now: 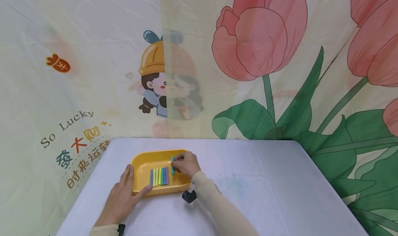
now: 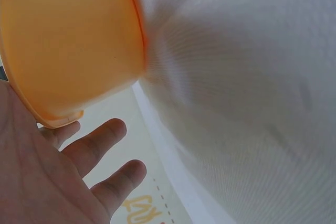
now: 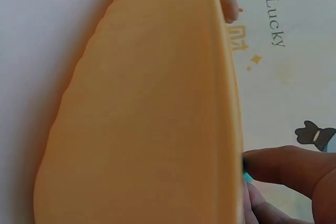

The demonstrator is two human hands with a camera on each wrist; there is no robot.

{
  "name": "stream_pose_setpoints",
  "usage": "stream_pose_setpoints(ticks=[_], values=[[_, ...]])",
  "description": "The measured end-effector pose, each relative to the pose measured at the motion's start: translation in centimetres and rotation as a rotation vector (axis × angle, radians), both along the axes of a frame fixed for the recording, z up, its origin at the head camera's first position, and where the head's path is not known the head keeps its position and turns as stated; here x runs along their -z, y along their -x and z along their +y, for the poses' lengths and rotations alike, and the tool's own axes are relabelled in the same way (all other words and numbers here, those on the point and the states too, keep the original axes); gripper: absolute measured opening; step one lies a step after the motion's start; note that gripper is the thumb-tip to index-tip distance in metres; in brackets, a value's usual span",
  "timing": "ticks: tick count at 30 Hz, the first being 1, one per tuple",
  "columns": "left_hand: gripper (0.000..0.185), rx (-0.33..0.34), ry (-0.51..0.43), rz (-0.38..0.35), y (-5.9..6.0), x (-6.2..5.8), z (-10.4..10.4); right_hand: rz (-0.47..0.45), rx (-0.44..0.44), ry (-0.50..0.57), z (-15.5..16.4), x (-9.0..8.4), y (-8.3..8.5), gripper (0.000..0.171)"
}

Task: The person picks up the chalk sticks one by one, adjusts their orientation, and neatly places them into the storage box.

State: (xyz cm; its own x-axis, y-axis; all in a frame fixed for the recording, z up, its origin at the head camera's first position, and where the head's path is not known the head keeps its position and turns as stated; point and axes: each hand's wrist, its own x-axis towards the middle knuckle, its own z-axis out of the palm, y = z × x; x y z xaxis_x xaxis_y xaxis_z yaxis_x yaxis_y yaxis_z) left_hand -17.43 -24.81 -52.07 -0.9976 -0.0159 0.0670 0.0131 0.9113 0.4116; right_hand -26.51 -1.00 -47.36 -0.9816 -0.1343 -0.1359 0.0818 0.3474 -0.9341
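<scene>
A yellow plastic tray (image 1: pixel 146 156) lies on the table, with a row of coloured chalk sticks (image 1: pixel 159 176) side by side in it, purple, yellow, green and blue. My left hand (image 1: pixel 122 194) rests against its left end, thumb on the near rim. Straight, spread fingers (image 2: pixel 97 145) show beyond the tray's outer wall (image 2: pixel 73 35) in the left wrist view. Over the tray's right part my right hand (image 1: pixel 186 163) pinches a teal chalk stick (image 1: pixel 172 167) upright, to the right of the row. In the right wrist view the tray wall (image 3: pixel 147 103) hides most of this stick.
The white-covered table (image 1: pixel 258 194) extends to the right of the tray, with faint bluish smudges (image 1: pixel 233 184) on its cover. Behind it hangs a curtain (image 1: pixel 192 56) printed with tulips and a cartoon figure. A black device (image 1: pixel 189 196) sits by the right wrist.
</scene>
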Motion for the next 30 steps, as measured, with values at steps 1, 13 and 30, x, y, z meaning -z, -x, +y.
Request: stream_pose_setpoints(ticks=[1, 13, 30], values=[[0.120, -0.001, 0.002, -0.001, 0.0, 0.0, 0.0, -0.001, 0.001, -0.011, -0.1, 0.0, 0.1, 0.015], [0.119, 0.005, 0.006, 0.005, -0.1, -0.1, 0.0, -0.003, 0.007, -0.117, -1.2, 1.0, 0.3, 0.010], [0.118, 0.014, 0.002, 0.005, -0.3, -0.4, 0.0, 0.004, -0.012, -0.328, -2.1, 2.6, 0.6, 0.015]])
